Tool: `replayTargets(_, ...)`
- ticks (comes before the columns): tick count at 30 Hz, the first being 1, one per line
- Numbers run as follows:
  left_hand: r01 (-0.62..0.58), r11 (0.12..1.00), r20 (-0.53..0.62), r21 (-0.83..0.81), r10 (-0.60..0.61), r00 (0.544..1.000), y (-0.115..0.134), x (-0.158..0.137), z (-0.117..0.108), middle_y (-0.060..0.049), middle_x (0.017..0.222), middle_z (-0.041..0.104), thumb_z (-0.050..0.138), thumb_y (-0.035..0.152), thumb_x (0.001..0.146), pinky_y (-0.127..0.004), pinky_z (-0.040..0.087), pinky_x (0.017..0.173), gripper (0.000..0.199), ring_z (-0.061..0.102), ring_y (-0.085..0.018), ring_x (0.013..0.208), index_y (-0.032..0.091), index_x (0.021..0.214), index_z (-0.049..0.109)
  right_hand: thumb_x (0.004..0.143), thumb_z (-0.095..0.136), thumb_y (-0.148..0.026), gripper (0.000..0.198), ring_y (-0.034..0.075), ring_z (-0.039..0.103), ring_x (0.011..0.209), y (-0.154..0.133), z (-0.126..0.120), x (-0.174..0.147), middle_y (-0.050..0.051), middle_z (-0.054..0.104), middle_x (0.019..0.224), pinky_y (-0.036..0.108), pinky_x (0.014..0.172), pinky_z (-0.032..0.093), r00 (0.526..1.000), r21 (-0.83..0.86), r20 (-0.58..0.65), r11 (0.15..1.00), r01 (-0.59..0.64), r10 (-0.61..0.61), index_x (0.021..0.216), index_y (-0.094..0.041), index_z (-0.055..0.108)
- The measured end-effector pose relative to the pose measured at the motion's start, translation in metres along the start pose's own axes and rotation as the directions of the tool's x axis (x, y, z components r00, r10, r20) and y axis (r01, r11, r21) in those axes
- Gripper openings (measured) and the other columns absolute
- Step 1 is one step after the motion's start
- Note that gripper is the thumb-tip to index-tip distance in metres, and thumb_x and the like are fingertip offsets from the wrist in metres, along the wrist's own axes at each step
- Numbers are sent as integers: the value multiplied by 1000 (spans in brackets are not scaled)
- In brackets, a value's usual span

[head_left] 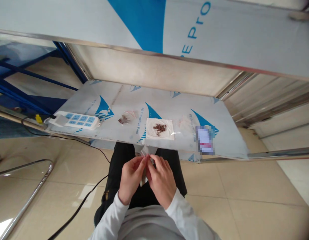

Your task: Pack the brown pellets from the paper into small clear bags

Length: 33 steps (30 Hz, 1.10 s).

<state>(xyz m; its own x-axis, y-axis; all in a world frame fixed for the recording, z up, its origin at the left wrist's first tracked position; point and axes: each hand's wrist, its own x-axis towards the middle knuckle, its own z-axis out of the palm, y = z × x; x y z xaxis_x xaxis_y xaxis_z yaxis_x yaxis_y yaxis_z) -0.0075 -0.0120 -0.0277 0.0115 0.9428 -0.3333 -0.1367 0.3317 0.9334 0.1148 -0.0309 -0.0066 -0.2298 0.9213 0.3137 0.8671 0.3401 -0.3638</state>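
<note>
Presently, left hand (131,176): narrow, thumb and fingers pinched on the bag, meeting the other hand's fingertips.
Right hand (161,177): also narrow, pinching the same bag from its own side, fingers curled.
Bag (144,151): clear, small, held up between both hands above the lap, just off the shelf's near edge; part shows past the fingertips, part below the hands. What it holds, if anything, cannot be told.
Shelf (111,131): low, covered in film printed with blue shapes and lettering, and reaching over the knees.
Sheet (171,134): white, square, lying near the front edge of the shelf, just beyond the hands.
Brown pieces (160,129): small, in a loose heap on the sheet.
Packet (123,119): clear, with dark brown bits showing, left of the sheet and apart from it.
Clear plastic (185,122): thin and hard to make out, between sheet and phone.
Phone (206,141): right of the sheet at the front edge, screen blurred out.
Power strip (81,120): white with blue sockets, at the left end of the shelf.
Cable (76,213): black, crossing the view above the tiled floor, left of the legs.
</note>
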Motion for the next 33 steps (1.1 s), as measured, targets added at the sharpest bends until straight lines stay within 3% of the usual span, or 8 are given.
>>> replayTargets(5, 59, 998, 88, -13, -58, 994, 0, 1, 1, -5, 74, 74, 74, 46, 69, -21, 51, 61, 31, 66, -15, 67, 16, 79, 76, 90, 55, -22, 30, 23, 63, 84, 4, -5, -15, 11, 66, 98, 38, 74, 55, 991, 197, -62, 975, -105, 119, 118, -17, 63)
replayTargets(10, 215, 957, 51, -194, -209, 977, 8, 4, 5, -5, 68, 73, 85, 40, 55, -22, 53, 62, 33, 65, -13, 61, 13, 71, 74, 90, 56, -17, 22, 18, 65, 86, 11, -1, -16, 7, 66, 92, 30, 79, 54, 967, 475, -90, 864, -167, 237, 106, -21, 69)
replayTargets(12, 274, 915, 61, -297, -268, 962, 9, 5, 6, -3, 69, 72, 88, 35, 52, -22, 54, 62, 33, 65, -12, 60, 13, 71, 71, 90, 56, -18, 21, 18, 65, 85, 13, 1, -15, 7, 66, 92, 29, 79, 54, 963, 517, -66, 834, -192, 262, 105, -22, 70)
replayTargets(15, 284, 896, 119, -342, -259, 959, 8, 5, 7, -1, 66, 70, 87, 34, 56, -21, 52, 59, 31, 63, -10, 56, 14, 69, 67, 90, 57, -21, 19, 18, 65, 85, 15, 1, -14, 7, 67, 93, 29, 78, 54, 957, 550, -34, 805, -222, 287, 103, -22, 71)
replayTargets(19, 260, 929, 233, -263, -200, 952, 8, 2, 6, 0, 55, 63, 79, 41, 66, -22, 47, 51, 30, 56, -9, 47, 14, 65, 65, 91, 55, -24, 19, 16, 64, 76, 20, -8, -10, 6, 67, 83, 27, 71, 53, 969, 621, 98, 747, -239, 228, 87, -19, 73)
replayTargets(23, 225, 964, 311, -145, -171, 935, 12, 2, 4, -1, 52, 62, 76, 44, 69, -26, 48, 56, 32, 57, -11, 48, 14, 61, 66, 91, 55, -30, 27, 13, 61, 67, 28, -14, -8, 4, 66, 73, 22, 61, 48, 953, 695, 247, 653, -299, 174, 75, -16, 72)
replayTargets(28, 175, 982, 258, -74, -151, 954, 8, 3, 4, -3, 53, 64, 77, 42, 68, -24, 47, 56, 31, 57, -11, 49, 14, 61, 68, 90, 55, -32, 33, 11, 56, 57, 32, -12, -6, 2, 61, 63, 21, 53, 42, 929, 614, 291, 701, -363, 226, 66, -16, 70)
replayTargets(33, 105, 993, 166, -45, -96, 981, 4, 4, 4, -3, 58, 66, 79, 42, 66, -22, 46, 54, 31, 59, -11, 53, 13, 65, 68, 90, 55, -25, 28, 10, 53, 53, 26, -8, -3, 2, 60, 62, 21, 50, 41, 946, 540, 172, 777, -323, 274, 66, -17, 68)
